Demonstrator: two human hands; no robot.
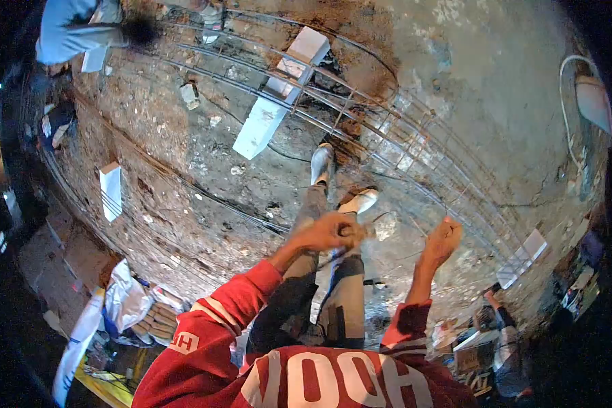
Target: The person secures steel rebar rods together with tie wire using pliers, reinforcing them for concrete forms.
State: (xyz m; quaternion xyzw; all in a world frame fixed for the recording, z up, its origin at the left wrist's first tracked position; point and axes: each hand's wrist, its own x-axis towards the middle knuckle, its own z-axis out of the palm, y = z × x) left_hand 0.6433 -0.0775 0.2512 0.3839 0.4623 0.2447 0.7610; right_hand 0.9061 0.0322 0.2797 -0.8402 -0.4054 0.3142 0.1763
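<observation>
My left hand (331, 232) is in front of my legs, its fingers curled and partly blurred; what it holds, if anything, I cannot make out. To the right, my right hand (445, 238) is raised with the fingers pressed together, and its contents are too small to tell. Both hands are apart from each other. Beyond them a long rebar cage (381, 139) runs from the upper left to the lower right. It rests across a pale block (260, 127) and, at the right end, another white block (523, 260).
A person (81, 34) bends at the upper left. Loose bars (204, 194) lie along the ground on the left. A white block (111, 192) stands near them. Sacks (126, 297) lie at the lower left. Another person (508, 353) is at the lower right. A bucket (593, 102) sits at the far right.
</observation>
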